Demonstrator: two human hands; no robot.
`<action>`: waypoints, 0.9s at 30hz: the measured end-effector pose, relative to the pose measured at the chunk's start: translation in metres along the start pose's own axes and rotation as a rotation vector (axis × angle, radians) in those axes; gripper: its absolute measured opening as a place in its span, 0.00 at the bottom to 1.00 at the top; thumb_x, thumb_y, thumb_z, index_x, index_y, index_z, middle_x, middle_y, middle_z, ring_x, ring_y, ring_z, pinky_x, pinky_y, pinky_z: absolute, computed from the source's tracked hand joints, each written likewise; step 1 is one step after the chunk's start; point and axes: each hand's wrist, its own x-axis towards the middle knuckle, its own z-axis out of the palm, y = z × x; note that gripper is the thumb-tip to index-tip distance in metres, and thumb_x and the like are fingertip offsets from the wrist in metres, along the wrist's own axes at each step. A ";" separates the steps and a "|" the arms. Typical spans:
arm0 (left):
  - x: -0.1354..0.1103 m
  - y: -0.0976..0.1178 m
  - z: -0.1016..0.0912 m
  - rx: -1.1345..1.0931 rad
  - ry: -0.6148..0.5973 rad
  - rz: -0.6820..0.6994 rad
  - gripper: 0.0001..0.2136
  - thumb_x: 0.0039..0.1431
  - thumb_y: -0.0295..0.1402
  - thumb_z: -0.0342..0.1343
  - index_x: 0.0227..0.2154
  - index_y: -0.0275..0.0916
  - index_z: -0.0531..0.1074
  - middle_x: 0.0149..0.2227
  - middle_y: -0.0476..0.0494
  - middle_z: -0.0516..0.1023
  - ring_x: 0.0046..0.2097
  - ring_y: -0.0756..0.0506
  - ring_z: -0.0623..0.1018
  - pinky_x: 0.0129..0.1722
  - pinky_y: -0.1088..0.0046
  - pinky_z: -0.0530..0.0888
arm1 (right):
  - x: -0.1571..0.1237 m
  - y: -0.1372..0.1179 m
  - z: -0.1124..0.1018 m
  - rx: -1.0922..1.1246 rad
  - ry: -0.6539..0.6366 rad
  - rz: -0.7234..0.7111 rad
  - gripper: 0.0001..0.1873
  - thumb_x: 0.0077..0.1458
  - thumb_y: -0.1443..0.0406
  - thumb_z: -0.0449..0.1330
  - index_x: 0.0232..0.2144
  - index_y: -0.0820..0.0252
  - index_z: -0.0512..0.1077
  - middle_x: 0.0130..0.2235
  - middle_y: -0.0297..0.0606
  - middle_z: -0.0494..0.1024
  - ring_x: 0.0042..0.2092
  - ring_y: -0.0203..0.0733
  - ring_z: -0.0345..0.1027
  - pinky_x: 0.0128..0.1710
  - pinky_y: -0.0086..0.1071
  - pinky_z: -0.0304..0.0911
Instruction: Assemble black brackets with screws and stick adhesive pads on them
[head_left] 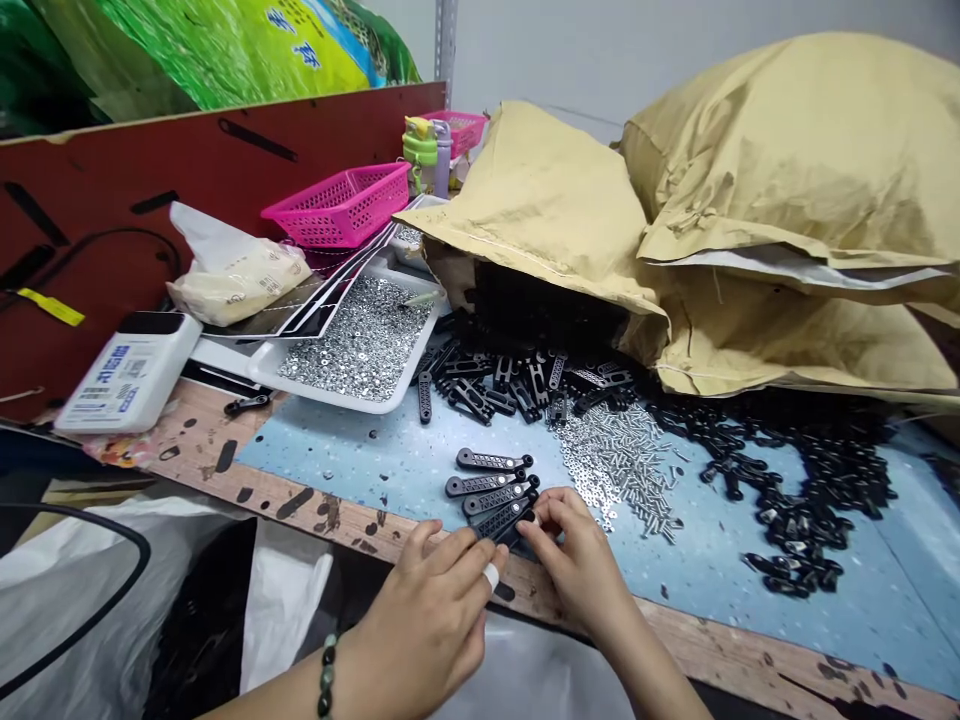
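Left hand (431,610) in a beaded bracelet (327,675), head view, fingers curled at the near side of black arms (491,486) laid on a blue mat (337,455), grip hidden; right hand (577,555), thumb and fingertips together beside them, anything pinched too small to tell; silver screws (637,465) beyond

Left hand (435,610) back upward, fingers reaching forward; right hand (574,550) just beside, thumb and forefinger brought close together.

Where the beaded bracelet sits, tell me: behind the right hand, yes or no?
No: the beaded bracelet sits just behind the left hand; none shows behind the right hand.
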 end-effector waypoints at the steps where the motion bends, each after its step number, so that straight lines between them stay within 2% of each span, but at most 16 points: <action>1: 0.000 -0.001 0.001 0.009 -0.002 0.004 0.19 0.63 0.35 0.51 0.56 0.42 0.62 0.50 0.48 0.74 0.52 0.43 0.69 0.55 0.58 0.50 | 0.001 0.000 0.000 -0.060 -0.004 0.004 0.10 0.56 0.63 0.54 0.24 0.57 0.60 0.33 0.35 0.66 0.30 0.37 0.63 0.30 0.31 0.59; 4: 0.002 -0.003 0.000 0.009 -0.004 0.011 0.18 0.62 0.34 0.51 0.55 0.42 0.64 0.50 0.47 0.74 0.53 0.43 0.68 0.56 0.57 0.49 | 0.002 0.001 -0.004 -0.264 0.027 0.031 0.16 0.53 0.59 0.60 0.22 0.56 0.57 0.30 0.32 0.63 0.26 0.37 0.61 0.26 0.31 0.57; 6: 0.004 -0.004 -0.005 -0.020 0.011 0.010 0.17 0.62 0.34 0.52 0.53 0.42 0.65 0.50 0.47 0.74 0.53 0.43 0.68 0.56 0.57 0.49 | 0.000 0.000 -0.010 -0.337 0.116 0.031 0.18 0.49 0.56 0.64 0.24 0.55 0.57 0.30 0.32 0.62 0.26 0.37 0.60 0.24 0.31 0.56; 8: 0.007 -0.003 -0.013 -0.076 0.017 -0.014 0.15 0.61 0.34 0.52 0.51 0.41 0.67 0.50 0.46 0.73 0.52 0.42 0.68 0.55 0.57 0.52 | -0.007 -0.004 -0.015 -0.274 0.199 -0.042 0.16 0.49 0.57 0.63 0.30 0.55 0.60 0.34 0.35 0.64 0.27 0.38 0.61 0.24 0.31 0.58; 9: 0.008 -0.001 -0.018 -0.114 0.011 -0.035 0.14 0.59 0.34 0.53 0.49 0.41 0.68 0.50 0.45 0.72 0.52 0.41 0.68 0.55 0.57 0.54 | -0.012 -0.009 -0.016 -0.194 0.195 -0.106 0.14 0.51 0.58 0.62 0.35 0.55 0.62 0.37 0.37 0.66 0.28 0.38 0.62 0.24 0.31 0.60; 12: 0.011 0.003 -0.035 -0.249 -0.035 -0.083 0.11 0.55 0.31 0.53 0.42 0.40 0.71 0.50 0.42 0.71 0.51 0.40 0.67 0.53 0.60 0.62 | -0.029 -0.028 -0.016 0.033 -0.017 -0.356 0.15 0.56 0.66 0.58 0.46 0.54 0.62 0.41 0.40 0.70 0.35 0.40 0.67 0.31 0.31 0.65; 14: 0.010 0.003 -0.041 -0.320 -0.044 -0.102 0.12 0.54 0.29 0.52 0.42 0.40 0.70 0.51 0.41 0.69 0.52 0.40 0.67 0.52 0.63 0.66 | -0.035 -0.039 -0.014 0.083 -0.123 -0.497 0.12 0.58 0.71 0.54 0.43 0.53 0.66 0.37 0.39 0.73 0.37 0.41 0.67 0.34 0.33 0.65; 15: 0.008 0.001 -0.043 -0.340 -0.030 -0.131 0.14 0.56 0.29 0.51 0.45 0.40 0.69 0.53 0.41 0.68 0.53 0.41 0.67 0.52 0.65 0.67 | -0.036 -0.042 -0.013 0.104 -0.121 -0.524 0.10 0.58 0.72 0.52 0.40 0.54 0.67 0.34 0.38 0.74 0.36 0.41 0.68 0.34 0.33 0.65; 17: 0.002 -0.005 -0.041 -0.338 0.037 -0.250 0.18 0.60 0.29 0.47 0.54 0.40 0.62 0.57 0.40 0.64 0.56 0.43 0.66 0.52 0.68 0.68 | -0.031 -0.043 -0.015 0.177 -0.050 -0.426 0.08 0.59 0.71 0.52 0.34 0.55 0.69 0.31 0.38 0.73 0.33 0.41 0.68 0.32 0.33 0.64; 19: -0.004 -0.011 -0.037 -0.278 0.101 -0.324 0.21 0.63 0.28 0.44 0.59 0.40 0.56 0.58 0.40 0.63 0.57 0.43 0.65 0.52 0.68 0.66 | -0.019 -0.040 -0.019 0.258 -0.010 -0.216 0.06 0.59 0.65 0.54 0.31 0.57 0.70 0.30 0.37 0.72 0.31 0.40 0.67 0.29 0.31 0.63; 20: -0.007 -0.013 -0.034 -0.229 0.116 -0.303 0.22 0.63 0.28 0.44 0.60 0.40 0.55 0.57 0.41 0.64 0.57 0.43 0.65 0.53 0.67 0.64 | -0.011 -0.037 -0.021 0.284 -0.026 -0.124 0.07 0.58 0.63 0.55 0.30 0.57 0.71 0.30 0.37 0.71 0.30 0.39 0.67 0.27 0.31 0.62; 22: -0.011 -0.015 -0.028 -0.108 0.128 -0.173 0.21 0.62 0.27 0.47 0.58 0.42 0.60 0.53 0.45 0.70 0.54 0.43 0.67 0.55 0.64 0.59 | 0.006 -0.032 -0.022 0.299 -0.132 -0.024 0.09 0.57 0.60 0.56 0.29 0.58 0.73 0.30 0.36 0.71 0.29 0.38 0.66 0.27 0.30 0.61; 24: -0.012 -0.014 -0.023 0.005 0.145 -0.060 0.20 0.61 0.27 0.49 0.56 0.42 0.64 0.49 0.49 0.74 0.51 0.43 0.69 0.55 0.63 0.54 | 0.020 -0.029 -0.020 0.267 -0.243 -0.002 0.10 0.55 0.61 0.58 0.26 0.58 0.73 0.30 0.35 0.72 0.30 0.38 0.66 0.29 0.30 0.61; 27: -0.010 -0.012 -0.020 0.091 0.144 -0.027 0.18 0.63 0.29 0.49 0.55 0.41 0.65 0.48 0.49 0.76 0.50 0.44 0.70 0.55 0.63 0.51 | 0.032 -0.027 -0.014 0.178 -0.297 -0.025 0.09 0.54 0.63 0.58 0.24 0.58 0.73 0.29 0.34 0.72 0.33 0.39 0.67 0.35 0.31 0.61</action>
